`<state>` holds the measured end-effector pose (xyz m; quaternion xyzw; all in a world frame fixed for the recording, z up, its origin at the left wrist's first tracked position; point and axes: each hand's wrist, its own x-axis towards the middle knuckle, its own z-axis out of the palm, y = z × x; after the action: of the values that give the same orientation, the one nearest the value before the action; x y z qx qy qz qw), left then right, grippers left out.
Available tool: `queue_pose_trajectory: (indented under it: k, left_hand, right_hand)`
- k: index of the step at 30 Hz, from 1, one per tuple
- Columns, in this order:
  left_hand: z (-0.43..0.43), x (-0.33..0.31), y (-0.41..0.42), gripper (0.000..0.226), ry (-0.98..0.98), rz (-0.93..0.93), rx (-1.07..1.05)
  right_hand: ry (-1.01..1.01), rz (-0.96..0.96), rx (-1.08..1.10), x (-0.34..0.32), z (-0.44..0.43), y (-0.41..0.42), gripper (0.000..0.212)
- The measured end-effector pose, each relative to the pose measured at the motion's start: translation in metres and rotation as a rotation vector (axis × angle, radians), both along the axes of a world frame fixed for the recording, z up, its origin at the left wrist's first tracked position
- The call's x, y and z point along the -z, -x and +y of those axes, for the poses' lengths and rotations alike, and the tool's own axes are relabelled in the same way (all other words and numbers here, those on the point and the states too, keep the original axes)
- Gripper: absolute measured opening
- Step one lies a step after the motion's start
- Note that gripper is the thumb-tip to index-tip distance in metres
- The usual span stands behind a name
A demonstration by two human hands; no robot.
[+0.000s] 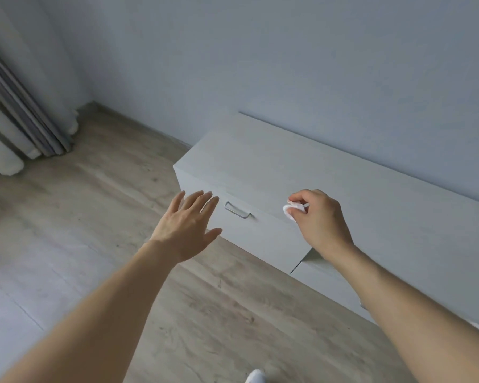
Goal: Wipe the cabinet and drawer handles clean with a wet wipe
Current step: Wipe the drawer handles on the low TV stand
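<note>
From the head camera, looking down, my right hand pinches a small bunched wet wipe between thumb and curled fingertips. The wipe sticks out past those fingertips to the left. It sits at the top edge of the left drawer front, and I cannot tell whether it touches the surface. It is to the right of the metal handle, near it but apart from it.

My left hand holds nothing: its fingers are straight and slightly spread, palm down, thumb out to the right. Its fingertips reach just beside the left end of the handle without touching it. I cannot tell whether they rest on the drawer front or hover over it. The handle lies between my two hands, closer to the left one.

The drawer belongs to a low pale grey cabinet standing along the wall. A second drawer front shows beneath my right forearm, separated from the first by a narrow gap. The wood-look floor runs to a curtain in the left corner. Something white and blurred pokes in at the bottom edge.
</note>
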<state>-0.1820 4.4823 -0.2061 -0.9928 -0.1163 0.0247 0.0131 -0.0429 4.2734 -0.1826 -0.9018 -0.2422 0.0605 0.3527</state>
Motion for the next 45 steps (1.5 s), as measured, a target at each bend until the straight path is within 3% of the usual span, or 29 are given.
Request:
queue_pose_trajectory:
  k: [17, 25, 30, 32, 35, 39, 45]
  left_hand:
    - [0.163, 0.055, -0.119, 0.073, -0.051, 0.106, 0.225]
    - [0.219, 0.147, -0.156, 0.074, -0.029, 0.151, 0.430]
    - [0.225, 0.228, -0.157, 0.079, -0.057, 0.143, 0.447]
    - [0.226, 0.265, -0.165, 0.084, -0.046, 0.069, 0.472]
    - [0.230, 0.317, -0.181, 0.091, -0.075, -0.201, 0.545]
    - [0.235, 0.381, -0.206, 0.088, -0.120, -0.528, 0.600]
    - [0.227, 0.441, -0.253, 0.085, -0.033, -1.003, 0.600]
  right_hand:
    - [-0.038, 0.090, 0.163, 0.053, 0.138, -0.084, 0.014]
    - [-0.091, 0.162, 0.381, 0.143, 0.195, -0.076, 0.014]
    - [-0.157, 0.137, 0.466, 0.213, 0.206, -0.062, 0.011]
    - [-0.201, -0.007, 0.476, 0.248, 0.205, -0.054, 0.015]
    - [-0.257, -0.280, 0.489, 0.300, 0.202, -0.045, 0.025]
    - [-0.396, -0.562, 0.563, 0.361, 0.192, -0.051, 0.021]
    - [-0.624, -0.747, 0.669, 0.429, 0.183, -0.070, 0.024]
